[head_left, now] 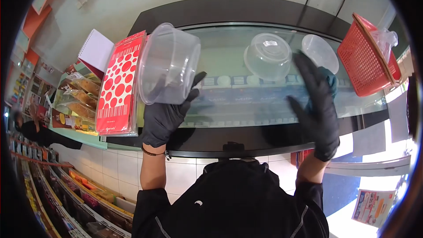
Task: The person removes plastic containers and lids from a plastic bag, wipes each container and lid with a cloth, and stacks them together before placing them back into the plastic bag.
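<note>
My left hand (165, 117), in a black glove, grips a clear round plastic tub (172, 61) that is tipped on its side above the left part of the glass counter (220, 110). Spread apart and slightly blurred, the gloved fingers of my right hand (319, 110) are raised over the counter's right part. Partly hidden behind that hand is a teal cloth-like thing (331, 81); whether they touch, I cannot tell. Farther back, a second clear tub (269, 61) sits bottom up, with a translucent round lid (319, 50) to its right.
Red-dotted packaging (119, 83), a spiral notepad (96, 46) and bagged food (81, 99) stand at the left. A red plastic basket (363, 61) with a clear bag is at the right end. Stocked shelves (79, 194) and another person (44, 132) are at the lower left.
</note>
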